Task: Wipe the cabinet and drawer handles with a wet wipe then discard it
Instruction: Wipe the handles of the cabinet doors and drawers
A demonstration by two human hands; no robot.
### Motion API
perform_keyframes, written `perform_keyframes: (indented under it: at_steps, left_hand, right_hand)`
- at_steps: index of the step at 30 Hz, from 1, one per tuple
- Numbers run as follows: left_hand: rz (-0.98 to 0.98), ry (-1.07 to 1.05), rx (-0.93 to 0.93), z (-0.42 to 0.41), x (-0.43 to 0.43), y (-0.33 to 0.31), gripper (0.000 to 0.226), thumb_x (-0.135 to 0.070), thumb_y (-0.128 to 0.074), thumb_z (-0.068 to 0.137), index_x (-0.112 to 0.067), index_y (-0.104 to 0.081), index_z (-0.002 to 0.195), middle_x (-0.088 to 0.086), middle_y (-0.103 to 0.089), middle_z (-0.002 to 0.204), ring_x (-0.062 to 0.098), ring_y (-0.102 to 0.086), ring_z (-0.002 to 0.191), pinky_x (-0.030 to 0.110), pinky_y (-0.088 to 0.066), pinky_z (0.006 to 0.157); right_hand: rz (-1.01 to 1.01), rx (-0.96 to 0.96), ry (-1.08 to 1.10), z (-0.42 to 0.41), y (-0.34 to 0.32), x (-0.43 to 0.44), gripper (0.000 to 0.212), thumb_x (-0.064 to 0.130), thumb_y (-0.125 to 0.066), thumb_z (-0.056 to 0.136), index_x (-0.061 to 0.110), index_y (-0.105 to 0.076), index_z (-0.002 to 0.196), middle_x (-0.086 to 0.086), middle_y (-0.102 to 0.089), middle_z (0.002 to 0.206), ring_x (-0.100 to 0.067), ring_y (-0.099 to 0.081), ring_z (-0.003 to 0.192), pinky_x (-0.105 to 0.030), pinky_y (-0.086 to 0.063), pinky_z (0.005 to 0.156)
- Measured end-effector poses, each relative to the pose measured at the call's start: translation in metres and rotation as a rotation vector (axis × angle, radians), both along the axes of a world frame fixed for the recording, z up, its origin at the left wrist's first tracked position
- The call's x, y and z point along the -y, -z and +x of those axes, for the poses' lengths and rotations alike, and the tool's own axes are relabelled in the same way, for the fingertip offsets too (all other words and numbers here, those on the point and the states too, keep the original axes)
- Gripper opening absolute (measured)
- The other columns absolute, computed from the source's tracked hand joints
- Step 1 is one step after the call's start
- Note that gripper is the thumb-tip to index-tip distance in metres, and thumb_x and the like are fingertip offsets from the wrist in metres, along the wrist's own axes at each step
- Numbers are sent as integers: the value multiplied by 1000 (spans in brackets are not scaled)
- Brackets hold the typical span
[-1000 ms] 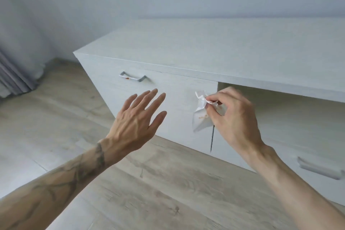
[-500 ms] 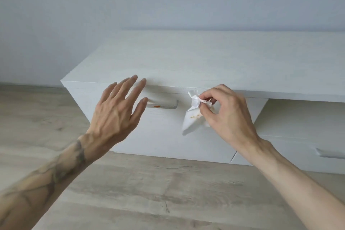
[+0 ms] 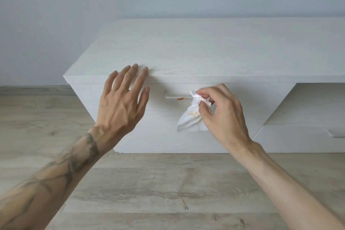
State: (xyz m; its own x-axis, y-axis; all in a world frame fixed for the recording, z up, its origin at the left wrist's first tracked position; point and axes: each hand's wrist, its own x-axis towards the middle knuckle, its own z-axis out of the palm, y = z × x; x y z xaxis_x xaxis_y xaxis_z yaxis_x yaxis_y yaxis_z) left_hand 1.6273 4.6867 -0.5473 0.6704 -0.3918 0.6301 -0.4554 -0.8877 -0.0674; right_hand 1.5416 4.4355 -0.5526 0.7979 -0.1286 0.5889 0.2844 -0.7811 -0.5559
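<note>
- Your left hand is released: fingers straight and spread, holding nothing. Its fingertips lie at the top front edge of the cabinet, left of centre in the frame. I cannot tell whether they touch that edge. Plant them there to steady yourself while you rub.
- The handle sits at mid-frame, just under the overhanging top. It carries an orange smear toward its right part. Clearing this handle looks like the step in hand.
- The wipe is at the handle's right end, with its top bunched against the bar. Its tail hangs down and has orange marks on it. Turn a clean fold to the bar, or you may spread the mess.
- Your right hand pinches the wipe between thumb and fingertips. Wrap the wipe round the bar and draw it leftward over the smear. Cover the full length and the underside too.
- Room is tight at two edges. The overhang sits just above your knuckles, so keep them low. Your left thumb is near the bar's left end, so shift that hand aside to let the stroke finish.
- The drawer handle lies at the lower right edge, below an open niche and well apart. It probably comes next.
</note>
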Motion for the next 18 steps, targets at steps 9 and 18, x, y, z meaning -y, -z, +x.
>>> perform_keyframes:
  at_steps: [9,18]
  left_hand:
    - [-17,-20,73,4,1,14,53,-36,-32,114,-16,-33,163,14,-38,164,30,-32,154,49,-19,129]
    - [-85,9,194,22,3,33,51,-33,-39,113,-14,-39,160,16,-43,158,34,-37,150,52,-19,128]
  right_hand:
    - [47,138,86,16,27,-11,27,-2,-76,88,11,-79,112,-2,-64,104,-6,-58,83,-11,-47,81]
    - [41,288,84,26,44,-6,13,4,-84,89,5,-83,102,-9,-68,96,-9,-62,85,-11,-47,79]
